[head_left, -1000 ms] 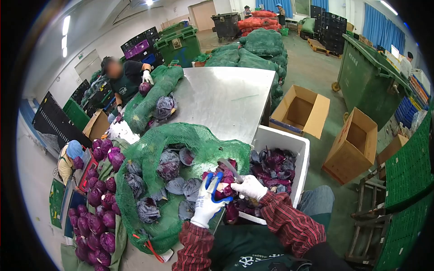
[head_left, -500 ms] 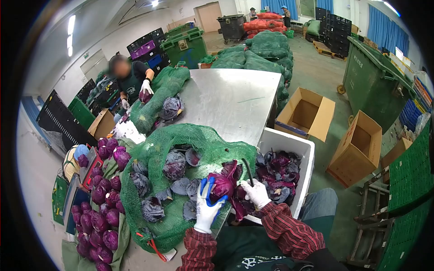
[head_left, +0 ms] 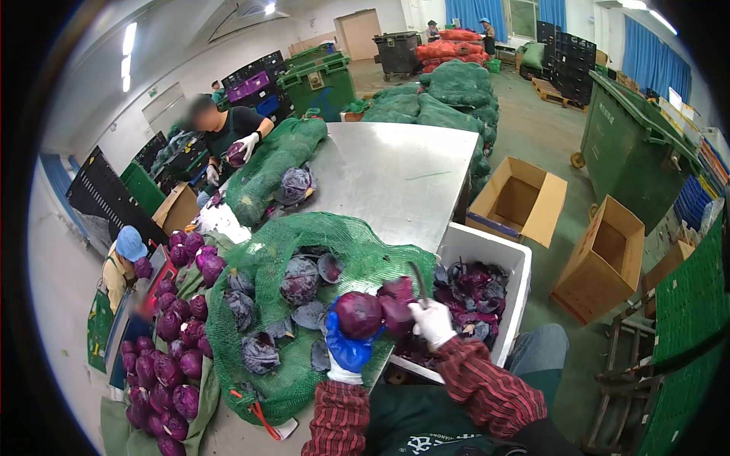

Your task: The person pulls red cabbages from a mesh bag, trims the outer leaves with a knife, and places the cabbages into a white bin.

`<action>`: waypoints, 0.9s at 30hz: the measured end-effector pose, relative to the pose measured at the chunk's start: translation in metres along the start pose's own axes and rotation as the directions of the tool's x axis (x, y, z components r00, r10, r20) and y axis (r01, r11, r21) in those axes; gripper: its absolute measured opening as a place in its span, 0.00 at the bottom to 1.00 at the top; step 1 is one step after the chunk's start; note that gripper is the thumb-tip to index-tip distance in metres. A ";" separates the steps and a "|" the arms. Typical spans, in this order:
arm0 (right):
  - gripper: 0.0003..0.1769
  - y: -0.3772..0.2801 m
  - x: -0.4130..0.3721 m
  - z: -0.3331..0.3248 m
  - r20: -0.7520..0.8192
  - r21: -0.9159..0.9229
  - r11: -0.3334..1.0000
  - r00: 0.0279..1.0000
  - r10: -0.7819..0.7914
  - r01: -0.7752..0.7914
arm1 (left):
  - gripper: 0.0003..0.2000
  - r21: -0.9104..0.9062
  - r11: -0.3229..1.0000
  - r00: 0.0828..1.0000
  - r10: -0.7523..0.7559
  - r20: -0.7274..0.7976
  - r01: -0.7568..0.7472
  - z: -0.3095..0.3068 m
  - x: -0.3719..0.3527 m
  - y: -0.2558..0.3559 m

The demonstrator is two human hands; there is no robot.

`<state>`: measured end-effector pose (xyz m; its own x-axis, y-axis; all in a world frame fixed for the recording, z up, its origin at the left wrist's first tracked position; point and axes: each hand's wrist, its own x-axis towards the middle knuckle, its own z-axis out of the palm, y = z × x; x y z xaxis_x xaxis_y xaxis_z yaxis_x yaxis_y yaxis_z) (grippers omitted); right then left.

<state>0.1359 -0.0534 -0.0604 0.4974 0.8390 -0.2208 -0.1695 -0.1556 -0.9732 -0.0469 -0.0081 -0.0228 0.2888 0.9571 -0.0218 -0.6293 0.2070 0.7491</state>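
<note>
Holding a red cabbage (head_left: 359,315) in the left hand (head_left: 346,356), lower middle of the frame, above the near edge of the table (head_left: 395,167). Blue-palmed glove, fingers (head_left: 331,328) wrapped under and around the head from below. Gripping a knife (head_left: 418,280) in the right hand (head_left: 432,322), white glove, fingers closed tight round the handle, dark blade pointing up and slightly left. Hanging off the cabbage's right side, between the two hands, a loose purple leaf (head_left: 397,298).

Just right of the hands, a white foam box (head_left: 475,242) holding trimmed purple leaves (head_left: 475,287). Just left, an open green net sack (head_left: 304,228) on the table with untrimmed, greyish-purple heads (head_left: 299,279) inside. Further left, at the lower left of the frame, a heap of cleaned cabbages (head_left: 171,334).

At the upper left, across the table, a co-worker (head_left: 228,125) in white gloves holding another cabbage (head_left: 236,154) beside a second net sack (head_left: 277,163). On the floor at the right, two open cardboard boxes (head_left: 521,199), well apart from the hands, and a large green bin (head_left: 631,137) beyond them.
</note>
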 end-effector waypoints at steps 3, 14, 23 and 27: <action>0.13 0.014 0.022 -0.049 -0.129 -0.240 0.970 0.990 -0.065 0.033 | 0.41 -0.702 0.607 0.921 -0.340 0.192 0.371 0.007 -0.003 0.003; 0.34 -0.073 -0.064 0.001 0.242 -0.304 0.691 0.755 -0.609 0.655 | 0.33 -0.219 0.969 0.991 -0.088 0.105 0.109 0.037 -0.026 -0.001; 0.08 -0.071 -0.086 0.024 0.418 -0.391 0.480 0.616 -0.668 0.785 | 0.26 0.121 0.989 0.994 0.070 0.080 -0.080 0.028 -0.060 0.025; 0.05 -0.056 -0.082 0.042 0.322 -0.413 0.472 0.610 -0.724 0.779 | 0.26 -0.015 0.993 0.991 0.116 0.069 -0.115 0.002 -0.072 0.038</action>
<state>0.0688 -0.0917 0.0146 0.1525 0.7921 0.5910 0.6589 0.3643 -0.6582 -0.0901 -0.0693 0.0092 0.2626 0.9585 0.1107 -0.6694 0.0984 0.7364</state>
